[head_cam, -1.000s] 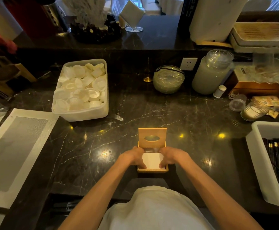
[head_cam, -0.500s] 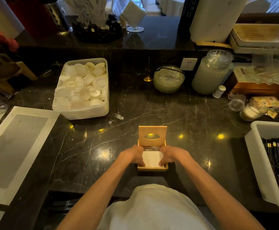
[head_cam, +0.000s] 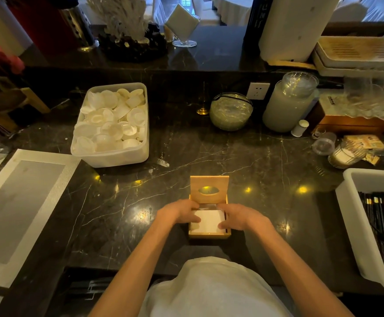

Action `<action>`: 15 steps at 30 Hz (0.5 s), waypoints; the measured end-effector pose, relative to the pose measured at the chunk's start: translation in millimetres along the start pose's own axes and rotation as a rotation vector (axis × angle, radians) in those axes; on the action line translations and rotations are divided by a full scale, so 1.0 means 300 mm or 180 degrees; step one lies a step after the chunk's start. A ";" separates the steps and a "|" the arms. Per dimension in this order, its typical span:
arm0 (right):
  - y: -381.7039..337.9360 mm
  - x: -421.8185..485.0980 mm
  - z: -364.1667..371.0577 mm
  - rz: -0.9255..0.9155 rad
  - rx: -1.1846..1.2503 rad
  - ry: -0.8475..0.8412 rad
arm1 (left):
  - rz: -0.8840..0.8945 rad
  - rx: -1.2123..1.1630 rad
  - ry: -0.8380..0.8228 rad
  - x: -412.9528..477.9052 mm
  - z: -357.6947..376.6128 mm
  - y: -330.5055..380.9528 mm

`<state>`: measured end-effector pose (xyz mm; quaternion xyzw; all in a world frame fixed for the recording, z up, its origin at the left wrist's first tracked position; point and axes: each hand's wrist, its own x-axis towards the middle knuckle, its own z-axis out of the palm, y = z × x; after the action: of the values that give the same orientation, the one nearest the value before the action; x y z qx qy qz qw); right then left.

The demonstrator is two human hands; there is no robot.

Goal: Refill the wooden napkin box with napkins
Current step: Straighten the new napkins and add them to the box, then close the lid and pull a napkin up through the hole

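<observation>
Black veined marble counter (head_cam: 243, 161) carries the wooden napkin box (head_cam: 209, 234); left hand (head_cam: 177, 211) and right hand (head_cam: 239, 217) press the napkins (head_cam: 209, 221) inside it, fingers loosely curled.

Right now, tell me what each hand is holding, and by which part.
Both hands press on the white napkins inside the open wooden napkin box: left hand at the stack's left edge, right hand at its right edge. Nothing is lifted.

Open wooden napkin box (head_cam: 209, 235), slotted lid (head_cam: 209, 189) upright, white napkins (head_cam: 209, 221) stacked inside
</observation>
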<state>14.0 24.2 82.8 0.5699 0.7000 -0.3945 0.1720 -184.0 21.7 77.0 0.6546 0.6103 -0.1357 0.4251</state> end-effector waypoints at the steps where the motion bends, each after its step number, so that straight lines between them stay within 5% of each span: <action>1: 0.004 -0.023 -0.004 -0.0073 0.0127 0.0118 | 0.0069 -0.0136 0.0093 -0.020 -0.015 0.001; 3: 0.021 -0.055 0.003 -0.0247 0.0668 0.0462 | 0.0170 -0.0717 0.0455 -0.052 -0.022 -0.009; 5: 0.040 -0.072 0.025 -0.0232 0.2015 0.0697 | 0.0151 -0.1885 0.0814 -0.082 0.005 -0.030; 9: 0.075 -0.063 0.107 -0.0158 0.4644 0.0028 | 0.0288 -0.4737 0.0583 -0.108 0.152 -0.069; 15: 0.084 -0.050 0.154 -0.0292 0.4669 -0.0156 | 0.0343 -0.4595 0.0251 -0.140 0.220 0.001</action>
<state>32.4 -19.4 55.2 0.4995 0.2752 -0.7810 -0.2546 -170.4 -54.7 66.6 0.2444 0.5294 0.3459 0.7351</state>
